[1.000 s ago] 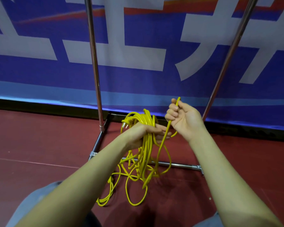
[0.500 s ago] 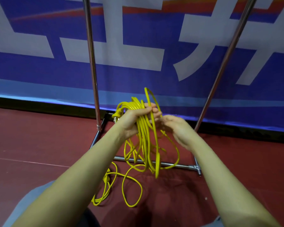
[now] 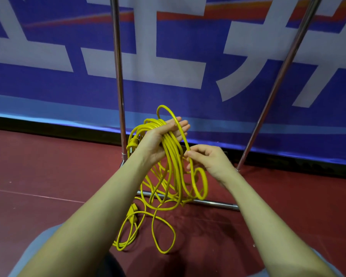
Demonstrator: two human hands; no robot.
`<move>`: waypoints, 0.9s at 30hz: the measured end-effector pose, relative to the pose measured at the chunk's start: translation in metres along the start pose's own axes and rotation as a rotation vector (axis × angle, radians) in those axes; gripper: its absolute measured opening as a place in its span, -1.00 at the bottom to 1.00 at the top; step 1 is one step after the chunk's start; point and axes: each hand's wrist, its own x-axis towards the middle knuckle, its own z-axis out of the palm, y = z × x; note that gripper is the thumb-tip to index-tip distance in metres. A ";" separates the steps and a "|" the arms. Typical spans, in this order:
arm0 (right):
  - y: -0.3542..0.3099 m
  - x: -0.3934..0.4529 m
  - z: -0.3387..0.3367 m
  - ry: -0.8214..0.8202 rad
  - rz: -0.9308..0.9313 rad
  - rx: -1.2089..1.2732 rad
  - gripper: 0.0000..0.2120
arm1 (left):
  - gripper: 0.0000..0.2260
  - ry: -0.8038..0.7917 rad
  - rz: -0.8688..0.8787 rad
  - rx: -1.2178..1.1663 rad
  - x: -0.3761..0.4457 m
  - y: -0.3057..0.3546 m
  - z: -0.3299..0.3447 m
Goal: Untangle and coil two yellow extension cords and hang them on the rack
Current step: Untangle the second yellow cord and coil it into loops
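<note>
Coiling under way: left hand (image 3: 164, 136), palm up with fingers straight, carries a bundle of loops of yellow cord (image 3: 173, 156); right hand (image 3: 206, 158) pinches the next strand. Loose tangle (image 3: 146, 226) (plugs visible) lies on the floor beside the rack (image 3: 118, 76) base. Nothing hung yet.

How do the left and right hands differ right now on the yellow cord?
The left hand lies palm up with fingers straight, the coiled loops draped across it; the right hand has its fingers curled, pinching a single strand. The left hand sits higher and further from the camera; the right sits lower, beside the hanging loops. Both touch the same yellow cord, in front of the rack.
</note>
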 end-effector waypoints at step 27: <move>0.006 0.006 -0.015 0.055 0.141 -0.040 -0.78 | -0.87 0.036 -0.045 0.002 -0.004 -0.013 0.010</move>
